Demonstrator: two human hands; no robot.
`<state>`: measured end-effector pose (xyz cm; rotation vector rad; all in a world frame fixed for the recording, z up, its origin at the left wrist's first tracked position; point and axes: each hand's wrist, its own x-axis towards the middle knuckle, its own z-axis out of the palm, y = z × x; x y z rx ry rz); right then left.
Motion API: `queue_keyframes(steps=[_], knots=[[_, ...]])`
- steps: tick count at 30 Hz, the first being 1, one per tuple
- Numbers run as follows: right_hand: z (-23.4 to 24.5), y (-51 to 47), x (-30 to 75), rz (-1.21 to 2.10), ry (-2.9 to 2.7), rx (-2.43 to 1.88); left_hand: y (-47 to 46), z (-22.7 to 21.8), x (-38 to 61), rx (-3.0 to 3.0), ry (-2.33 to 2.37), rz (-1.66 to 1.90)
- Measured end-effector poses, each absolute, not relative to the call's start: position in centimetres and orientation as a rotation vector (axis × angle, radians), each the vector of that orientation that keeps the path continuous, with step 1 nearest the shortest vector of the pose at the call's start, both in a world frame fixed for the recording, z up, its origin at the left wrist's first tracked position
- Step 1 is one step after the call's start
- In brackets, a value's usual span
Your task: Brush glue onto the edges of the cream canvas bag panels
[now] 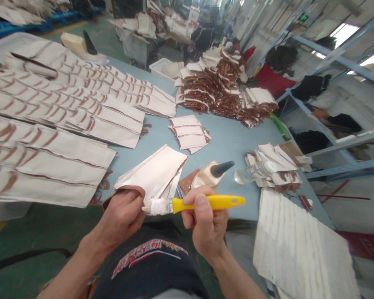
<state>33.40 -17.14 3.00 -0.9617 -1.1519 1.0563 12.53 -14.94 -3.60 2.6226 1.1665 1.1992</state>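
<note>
My right hand [204, 224] is closed round the yellow handle of a paint brush [193, 204], whose white glue-laden bristles point left. My left hand [123, 216] grips the near end of a fanned bundle of cream fabric pieces [156, 172] with brown backing, right beside the bristles. Just beyond the brush lies a glue bottle [212, 173] with a black nozzle, on its side.
Long rows of overlapped cream strips [65, 112] with brown trim cover the left of the blue table [230, 141]. Small stacks [190, 132] and a big pile [224, 85] sit farther back, another stack [276, 166] at right. A glue-streaked board [299, 245] lies near right. A person sits at the far end.
</note>
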Motion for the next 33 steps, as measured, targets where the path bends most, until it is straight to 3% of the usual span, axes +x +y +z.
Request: queue_keyframes(steps=[4, 7, 12, 17, 26, 33], knots=[[2.7, -16.0, 34.9, 1.200, -0.889, -1.072, -15.0, -3.3, 12.6, 2.584, 1.112, 1.186], [2.5, -14.3, 36.1, 1.063, -0.861, -1.061, -15.3, -3.0, 12.8, 2.478, 1.021, 1.222], [1.2, -9.4, 35.7, 0.635, -1.291, -1.056, -15.8, -3.0, 13.6, 2.283, 0.851, 1.239], [-1.2, -6.0, 34.0, 0.840, -1.748, -1.108, -16.4, -3.4, 15.0, 2.124, 0.676, 1.274], [-0.7, -7.2, 34.4, 0.528, -1.722, -1.096, -16.7, -1.8, 12.4, 1.263, 0.732, 0.735], [-0.4, -6.8, 33.5, 0.484, -1.780, -1.085, -13.7, 1.3, 14.7, 1.381, 1.056, 0.795]])
